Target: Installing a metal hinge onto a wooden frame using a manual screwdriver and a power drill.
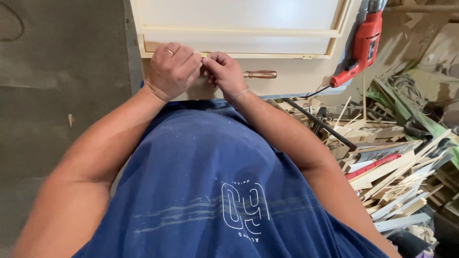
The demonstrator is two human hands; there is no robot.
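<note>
Head view is showing the left hand (171, 69) curling closed, pinching a small brass hinge (205, 54) against the pale frame edge (239, 56); the right hand (224, 71) is pinching it too. A wooden-handled tool (259, 74) and red drill (362, 45) are lying rightward. Keeping the hinge flush seems wise.

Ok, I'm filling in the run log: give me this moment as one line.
left hand: fist on cream panel edge | right hand: pinching small piece there | screwdriver, red drill: lying unused
</note>
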